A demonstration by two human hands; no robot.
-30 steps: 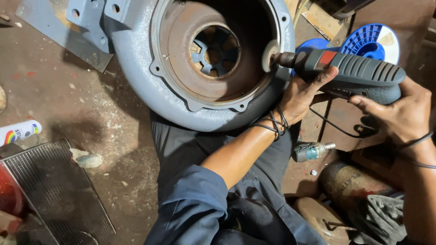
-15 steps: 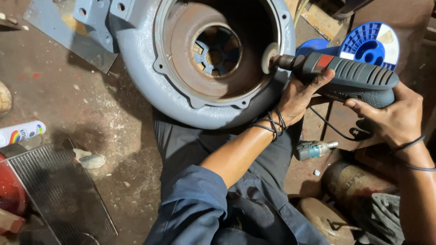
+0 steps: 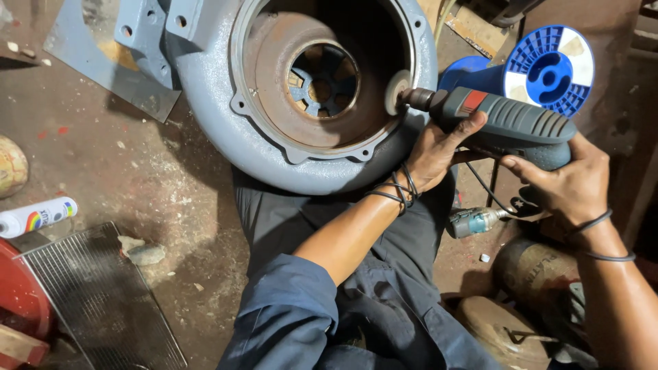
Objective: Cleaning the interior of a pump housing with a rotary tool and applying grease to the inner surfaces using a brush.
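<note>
**Grinding the inner rim of the pump casing**

Holding: a grey-green handheld rotary grinder (image 3: 504, 123) with ribbed grip and red patch, carried in both my hands. My left hand (image 3: 435, 147) is wrapped round its front neck, fingers closed on the body, thumb lying along the top. My right hand (image 3: 558, 181) clamps the rear of the grip, fingers curled under.

Worked piece: a large round blue-grey cast-metal pump casing (image 3: 205, 103), rusty inside, lying on the workshop floor against my knees, at the floor's far edge. The small pale grinding wheel (image 3: 396, 92) touches the casing's inner right wall.

Nearby: a blue plastic spool (image 3: 548, 68) behind the grinder; a white spray can (image 3: 38, 216) at the floor's left edge; a ribbed metal grille (image 3: 103, 301) at the near left corner.

Handling note: in my judgement, light even pressure, wheel flat to the wall, left wrist braced on the rim.
</note>
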